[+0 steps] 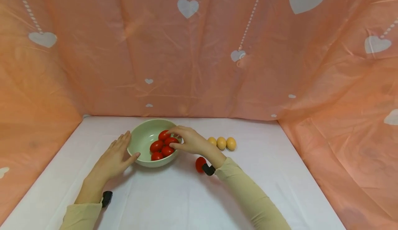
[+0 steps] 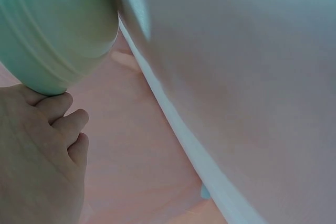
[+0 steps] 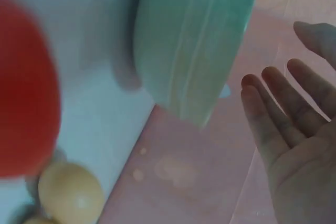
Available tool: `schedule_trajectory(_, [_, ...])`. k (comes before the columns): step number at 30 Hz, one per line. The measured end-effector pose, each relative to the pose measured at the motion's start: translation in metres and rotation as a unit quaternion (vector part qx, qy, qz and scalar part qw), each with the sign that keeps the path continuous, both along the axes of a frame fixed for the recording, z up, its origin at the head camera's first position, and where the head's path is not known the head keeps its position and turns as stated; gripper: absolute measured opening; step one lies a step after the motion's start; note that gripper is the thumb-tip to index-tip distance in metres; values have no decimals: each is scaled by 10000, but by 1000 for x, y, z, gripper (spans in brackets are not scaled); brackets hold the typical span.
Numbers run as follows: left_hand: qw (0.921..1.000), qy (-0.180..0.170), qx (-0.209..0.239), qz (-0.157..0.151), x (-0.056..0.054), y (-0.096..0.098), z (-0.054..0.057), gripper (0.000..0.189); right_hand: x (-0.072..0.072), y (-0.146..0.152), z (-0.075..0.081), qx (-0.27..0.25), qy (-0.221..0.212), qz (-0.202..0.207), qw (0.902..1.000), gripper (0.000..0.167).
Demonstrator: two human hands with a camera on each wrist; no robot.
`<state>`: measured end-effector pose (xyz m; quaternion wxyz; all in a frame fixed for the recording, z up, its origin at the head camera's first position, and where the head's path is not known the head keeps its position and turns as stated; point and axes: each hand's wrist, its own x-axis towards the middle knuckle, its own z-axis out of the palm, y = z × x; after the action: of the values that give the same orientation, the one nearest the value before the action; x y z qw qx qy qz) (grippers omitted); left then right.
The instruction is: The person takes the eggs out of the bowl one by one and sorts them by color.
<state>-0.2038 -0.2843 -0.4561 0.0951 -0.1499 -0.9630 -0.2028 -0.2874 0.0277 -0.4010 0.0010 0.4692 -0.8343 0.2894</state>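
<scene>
A pale green bowl (image 1: 143, 163) stands on the white cloth, with several smooth red eggs (image 1: 156, 146) gathered in its right half. My left hand (image 1: 112, 159) rests against the bowl's left side, fingers extended along the outside and thumb at the front rim. In the left wrist view, the fingertips (image 2: 63, 100) meet the bowl's edge. Over the right rim reaches my right hand (image 1: 189, 140), thumb and fingers spread above the red eggs. The right wrist view shows its palm (image 3: 310, 166) bare and its fingers loosely bent, holding nothing.
One more red egg (image 1: 200, 164) lies on the cloth under my right wrist, partly hidden by the black wrist camera (image 1: 208, 169). Three yellow eggs (image 1: 221, 143) sit in a row right of the bowl. Orange curtains (image 1: 192, 67) with white hearts enclose the table.
</scene>
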Motion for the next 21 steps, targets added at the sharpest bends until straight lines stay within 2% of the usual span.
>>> schedule_trajectory(7, [10000,-81,4,-7,-1,0,2,92,7,-21,-8,198,-85,-153,9997,40])
schedule_trajectory(16, [9999,-88,54,-27,-3,-1,2,92,5,-39,-18,399,-104,-482,9980,40])
schedule_trajectory(21, [9999,-98,67,-28,-2,-2,0,92,4,-49,-19,457,-172,-528,9974,40])
